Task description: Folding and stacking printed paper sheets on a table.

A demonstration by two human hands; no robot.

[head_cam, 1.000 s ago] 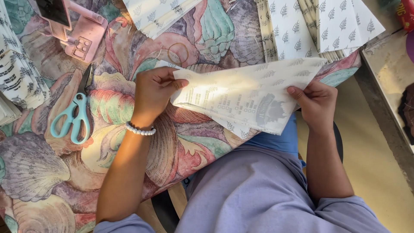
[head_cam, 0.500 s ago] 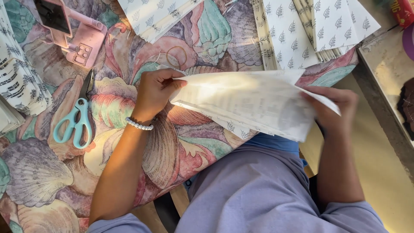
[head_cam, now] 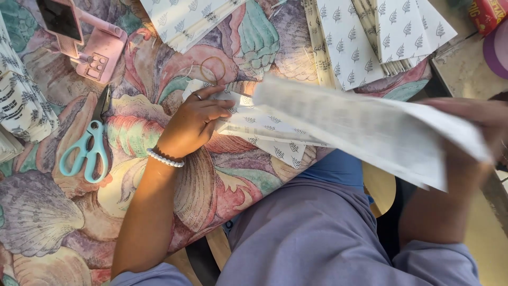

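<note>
While both hands [head_cam: 198,119] pinch paper sheet [head_cam: 360,132], w/ folds

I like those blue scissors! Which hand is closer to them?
Left. The left hand rests on the patterned paper, just right of the scissors. The right hand is far across, at the blurred sheet's other end.

A table draped in a pastel seashell-print cloth [head_cam: 47,217] carries the work. On it lie teal-handled scissors [head_cam: 87,145], a pink gadget with buttons [head_cam: 98,53] near the far left, and a thin ring [head_cam: 212,69]. Stacks of leaf-patterned white paper [head_cam: 370,37] sit along the far edge, with folded printed sheets [head_cam: 21,106] at left.
</note>
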